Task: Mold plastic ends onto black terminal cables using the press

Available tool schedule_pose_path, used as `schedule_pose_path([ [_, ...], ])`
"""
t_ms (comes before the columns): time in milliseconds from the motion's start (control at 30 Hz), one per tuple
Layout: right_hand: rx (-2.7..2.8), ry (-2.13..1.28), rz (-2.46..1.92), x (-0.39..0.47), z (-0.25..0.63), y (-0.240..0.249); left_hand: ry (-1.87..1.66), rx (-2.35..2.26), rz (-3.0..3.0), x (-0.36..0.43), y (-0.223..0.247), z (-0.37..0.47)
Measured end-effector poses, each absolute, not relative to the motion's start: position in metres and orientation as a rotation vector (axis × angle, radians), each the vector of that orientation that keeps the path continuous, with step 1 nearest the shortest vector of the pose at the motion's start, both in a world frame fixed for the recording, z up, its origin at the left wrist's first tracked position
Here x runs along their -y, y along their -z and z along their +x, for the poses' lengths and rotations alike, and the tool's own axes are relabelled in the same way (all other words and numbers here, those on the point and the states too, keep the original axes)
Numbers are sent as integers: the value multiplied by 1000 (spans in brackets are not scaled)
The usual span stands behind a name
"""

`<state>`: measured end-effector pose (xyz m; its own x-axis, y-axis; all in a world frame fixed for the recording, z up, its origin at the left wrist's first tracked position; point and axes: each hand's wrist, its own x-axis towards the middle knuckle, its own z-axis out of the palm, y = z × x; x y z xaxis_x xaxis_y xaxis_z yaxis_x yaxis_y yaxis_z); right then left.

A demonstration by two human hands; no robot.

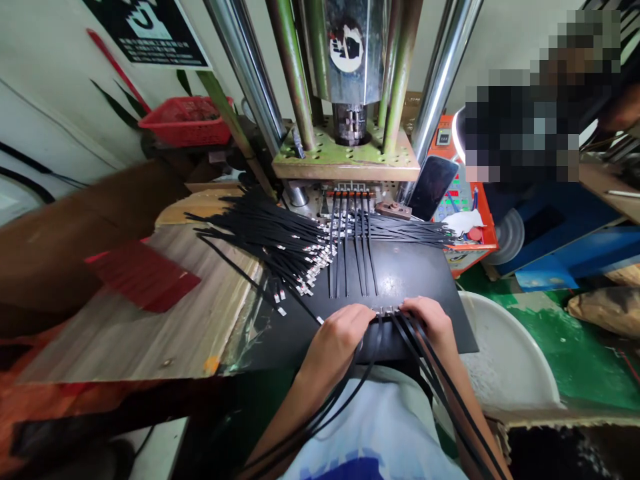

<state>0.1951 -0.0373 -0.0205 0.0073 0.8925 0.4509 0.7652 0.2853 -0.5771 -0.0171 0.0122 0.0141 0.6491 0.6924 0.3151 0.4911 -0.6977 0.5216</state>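
Note:
My left hand (345,328) and my right hand (429,316) are closed on the two ends of a small metal connector strip (387,311) at the front of the black work surface (295,337). Black cables (410,343) run from the strip down over my lap and forearms. Beyond my hands, several black cables (347,267) lie side by side, their far ends at a metal fixture (353,190) under the press plate. A large pile of black cables (260,233) with white-tipped ends lies at the left, and another bundle (415,230) at the right.
The green press plate (345,160) stands above the fixture between steel columns. A phone (434,187) leans by an orange control box (463,257). A red card (145,275) lies on the wooden board (100,333). A white tub (540,360) is at the right; a person is behind it.

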Motion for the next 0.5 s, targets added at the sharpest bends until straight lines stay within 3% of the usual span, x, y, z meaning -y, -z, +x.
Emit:
schedule_pose_path([
  [233,1749,-219,-1468,35,200,27,-628,-789,2548,-23,-13,-13],
  [500,1695,-662,-1429,52,231,26,-642,-1018,2463,-27,12,-33],
])
